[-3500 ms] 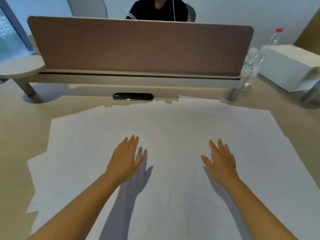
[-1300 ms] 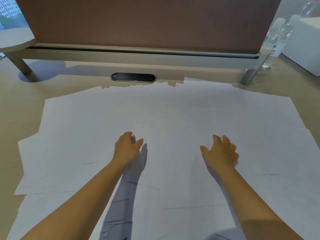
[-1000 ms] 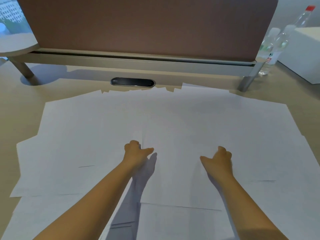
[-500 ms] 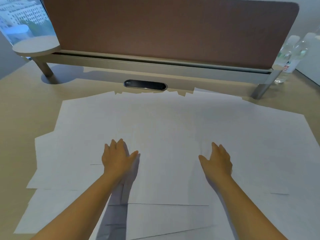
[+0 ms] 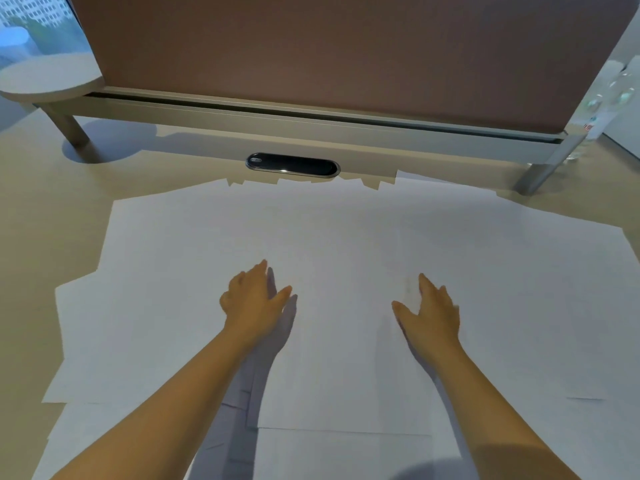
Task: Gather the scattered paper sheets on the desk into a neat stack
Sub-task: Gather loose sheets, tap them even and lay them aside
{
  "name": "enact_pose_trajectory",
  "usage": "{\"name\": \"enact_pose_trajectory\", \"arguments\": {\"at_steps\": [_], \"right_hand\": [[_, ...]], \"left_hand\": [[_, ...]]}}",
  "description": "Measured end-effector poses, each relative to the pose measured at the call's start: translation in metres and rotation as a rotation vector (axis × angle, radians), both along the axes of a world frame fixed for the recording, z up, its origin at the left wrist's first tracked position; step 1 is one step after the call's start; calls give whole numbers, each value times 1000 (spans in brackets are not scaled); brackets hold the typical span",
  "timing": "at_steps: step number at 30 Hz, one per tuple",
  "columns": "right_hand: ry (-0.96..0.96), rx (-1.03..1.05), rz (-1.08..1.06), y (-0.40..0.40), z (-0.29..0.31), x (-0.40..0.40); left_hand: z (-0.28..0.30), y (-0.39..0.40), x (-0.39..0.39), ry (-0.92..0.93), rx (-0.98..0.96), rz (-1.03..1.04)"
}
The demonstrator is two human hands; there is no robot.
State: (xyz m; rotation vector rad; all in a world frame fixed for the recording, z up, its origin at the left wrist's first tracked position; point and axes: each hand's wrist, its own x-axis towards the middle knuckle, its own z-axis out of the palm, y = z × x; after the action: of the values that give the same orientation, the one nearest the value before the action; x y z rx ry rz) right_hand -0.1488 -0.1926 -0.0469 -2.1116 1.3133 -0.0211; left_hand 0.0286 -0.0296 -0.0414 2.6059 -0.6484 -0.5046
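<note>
two flat hands over a spread of white paper

the white paper sheets (image 5: pixel 346 237) lie overlapping in a wide, loose spread across the pale beige desk top (image 5: pixel 41 220). their far edges form a ragged, stepped line just short of the black oval cable grommet with a silver rim (image 5: pixel 292 164). on the left the sheets fan out in offset corners, and near the bottom of the view straight sheet edges cross one another.

the left hand (image 5: pixel 251 304) is over the middle of the spread, palm down, fingers stretched forward and close together, thumb out to the side. it holds nothing; its shadow falls on the paper just to its right, so whether the palm actually touches the sheet cannot be told. the right hand (image 5: pixel 429 311) is likewise palm down with fingers straight and thumb spread toward the left hand, gripping nothing; it is slightly blurred. the two hands are well apart, with bare paper between them.

beyond the sheets stands a brown fabric divider panel (image 5: pixel 329 53) on a grey metal rail with short legs (image 5: pixel 311 124). a round pale shelf (image 5: pixel 48 79) juts out at the panel's left end, and clear plastic bottles (image 5: pixel 609 95) stand at the far right, partly cut off.
</note>
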Motion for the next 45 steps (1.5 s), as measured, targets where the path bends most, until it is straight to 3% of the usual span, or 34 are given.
{"name": "enact_pose_trajectory", "arguments": {"at_steps": [3,6,11,14,17,19,24,27,32,34,38,45], "right_hand": [[84,-26,-119,-3,2,3],[148,88,-6,4,4,7],[-11,212,103,18,8,24],[-117,194,-54,19,14,24],[14,68,-169,17,15,21],[25,94,-190,17,15,22],[-210,382,-305,31,13,30],[-245,403,-306,22,-16,26],[-279,465,-334,29,17,14],[-291,499,-317,32,19,9],[-270,471,-298,38,19,2],[-381,576,-218,42,33,2]], "left_hand": [[2,1,5,16,173,144],[-3,5,3,87,245,79],[6,0,-4,111,139,-43],[11,6,5,83,127,61],[11,20,5,40,216,208],[12,24,-2,60,243,215],[18,15,-13,280,-21,303],[18,18,-8,484,-186,425],[20,33,-11,728,-286,423],[18,32,-19,704,-277,392],[23,28,-33,467,-246,235],[33,43,-32,522,-478,279]]}}
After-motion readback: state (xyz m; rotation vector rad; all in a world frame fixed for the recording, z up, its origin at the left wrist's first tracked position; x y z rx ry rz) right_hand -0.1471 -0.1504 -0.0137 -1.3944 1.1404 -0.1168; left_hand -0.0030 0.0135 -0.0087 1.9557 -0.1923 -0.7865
